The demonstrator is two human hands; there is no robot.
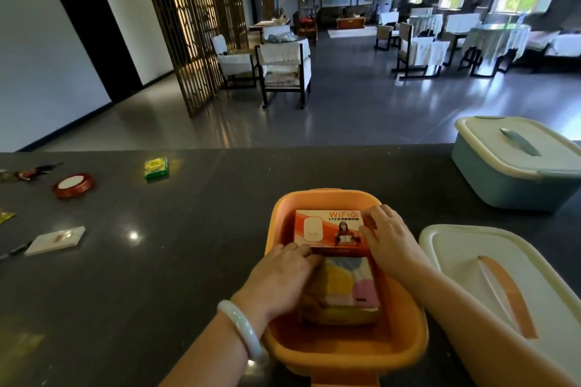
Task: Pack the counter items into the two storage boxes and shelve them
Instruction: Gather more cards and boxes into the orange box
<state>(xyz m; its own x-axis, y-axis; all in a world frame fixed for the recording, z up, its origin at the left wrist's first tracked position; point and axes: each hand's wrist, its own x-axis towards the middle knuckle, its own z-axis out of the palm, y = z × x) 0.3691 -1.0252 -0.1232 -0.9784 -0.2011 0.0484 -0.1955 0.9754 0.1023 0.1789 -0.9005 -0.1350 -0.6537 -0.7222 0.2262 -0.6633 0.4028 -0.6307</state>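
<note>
Nearest the camera, inside the orange storage box [345, 352], a pastel tissue pack [349, 286] is lying flat with a WiFi router box [330, 231] set against its far edge, both being seated by hand. Left hand [279, 276] is laid on the pack's near-left part, fingers fairly straight and pressing at the seam between pack and router box, nothing gripped. Right hand [390, 242] is curled at the router box's right edge, fingertips seemingly pinching that edge; a firm grip cannot be confirmed. For this step, the router box should be pushed down level so the lid can later be closed, judged likely to need even pressure on both sides. Just right of the box, its white lid [490, 276] is waiting, handle up. Farther right, the blue storage box [515, 173] is lidded. Far left on the counter [204, 229], a white card [56, 240], red tape roll [74, 185] and green packet [156, 168] are left unpacked
</note>
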